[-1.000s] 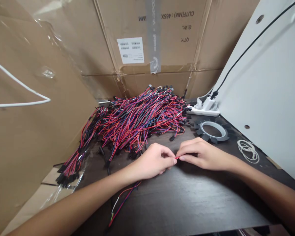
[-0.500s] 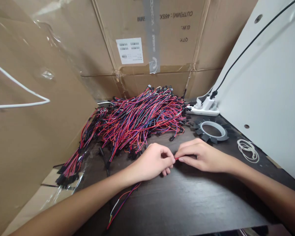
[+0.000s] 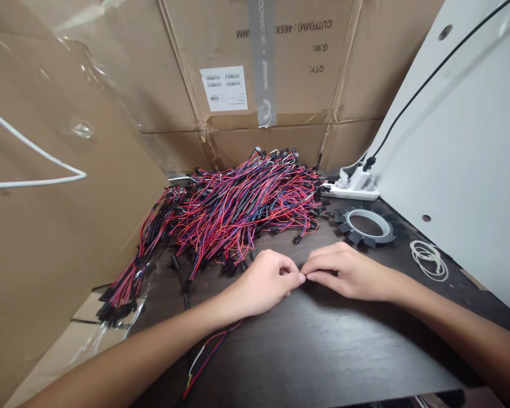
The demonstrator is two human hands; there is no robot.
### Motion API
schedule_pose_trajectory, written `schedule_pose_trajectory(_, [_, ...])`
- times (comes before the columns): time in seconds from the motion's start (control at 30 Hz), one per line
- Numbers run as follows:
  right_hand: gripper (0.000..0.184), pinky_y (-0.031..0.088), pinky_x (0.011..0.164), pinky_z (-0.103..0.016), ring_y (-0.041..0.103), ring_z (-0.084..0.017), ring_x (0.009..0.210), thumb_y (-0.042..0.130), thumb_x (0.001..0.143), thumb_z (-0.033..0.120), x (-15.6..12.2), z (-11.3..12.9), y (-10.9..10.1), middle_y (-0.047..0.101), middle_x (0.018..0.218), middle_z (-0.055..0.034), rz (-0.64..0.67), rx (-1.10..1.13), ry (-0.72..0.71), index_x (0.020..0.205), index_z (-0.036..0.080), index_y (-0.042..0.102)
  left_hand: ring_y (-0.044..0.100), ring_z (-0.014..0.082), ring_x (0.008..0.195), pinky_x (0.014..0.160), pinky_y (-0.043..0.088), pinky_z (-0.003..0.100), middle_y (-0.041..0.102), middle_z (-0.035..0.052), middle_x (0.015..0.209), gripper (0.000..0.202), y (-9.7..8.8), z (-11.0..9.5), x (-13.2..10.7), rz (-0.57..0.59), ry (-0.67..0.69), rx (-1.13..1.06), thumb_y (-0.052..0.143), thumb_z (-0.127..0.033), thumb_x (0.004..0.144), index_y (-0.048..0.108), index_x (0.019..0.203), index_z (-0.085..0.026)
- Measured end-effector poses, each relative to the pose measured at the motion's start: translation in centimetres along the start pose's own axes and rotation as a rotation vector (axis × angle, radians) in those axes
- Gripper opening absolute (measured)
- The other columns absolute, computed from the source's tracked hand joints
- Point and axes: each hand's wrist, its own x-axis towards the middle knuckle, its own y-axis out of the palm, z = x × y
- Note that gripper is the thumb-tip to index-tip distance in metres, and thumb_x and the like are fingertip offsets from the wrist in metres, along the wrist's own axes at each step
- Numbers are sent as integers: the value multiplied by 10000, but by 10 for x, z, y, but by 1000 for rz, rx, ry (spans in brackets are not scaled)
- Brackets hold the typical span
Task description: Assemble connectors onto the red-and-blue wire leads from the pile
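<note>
Fingertip to fingertip, my left hand (image 3: pixel 268 281) and my right hand (image 3: pixel 349 272) meet over the dark table, both closed in a pinch. Between them is a wire harness, its pinched part hidden by the fingers. Its loose wires (image 3: pixel 212 347), red, blue, orange and white, come out below my left forearm and run toward the table's near edge. Just behind my hands lies a large heap of wire harnesses (image 3: pixel 246 204), red and blue with black connectors and black sleeves.
Right of the heap stands a roll of tape (image 3: pixel 368 222) with dark strips around its rim. Beyond it is a white power strip (image 3: pixel 352 192) with plugs. A coil of pale cord (image 3: pixel 429 260) lies far right. Cardboard (image 3: pixel 297 73) walls the back; a smaller wire bundle (image 3: pixel 123 294) sits left.
My fingertips have come together, covering the short piece of red wire that showed between them. The fingers of my left hand are curled in more.
</note>
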Motion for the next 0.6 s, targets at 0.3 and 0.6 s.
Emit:
schedule_pose_trajectory(0.3, [220, 442, 636, -233, 599, -140, 677, 463, 927, 166, -2, -2, -2, 672, 768, -74, 4, -28, 10, 879, 121, 673, 474, 68, 377, 364, 319, 162, 553, -32, 527, 154, 1, 1, 2, -4, -23, -83, 519, -270, 792, 566, 727, -138])
schedule_pose_trajectory(0.6, [264, 423, 629, -242, 572, -143, 667, 433, 952, 193, 0, 0, 0, 659, 761, -73, 60, -52, -7, 923, 109, 682, 488, 76, 387, 370, 333, 167, 555, -24, 539, 165, 3, 4, 1, 31, 14, -98, 505, -272, 793, 566, 725, -135])
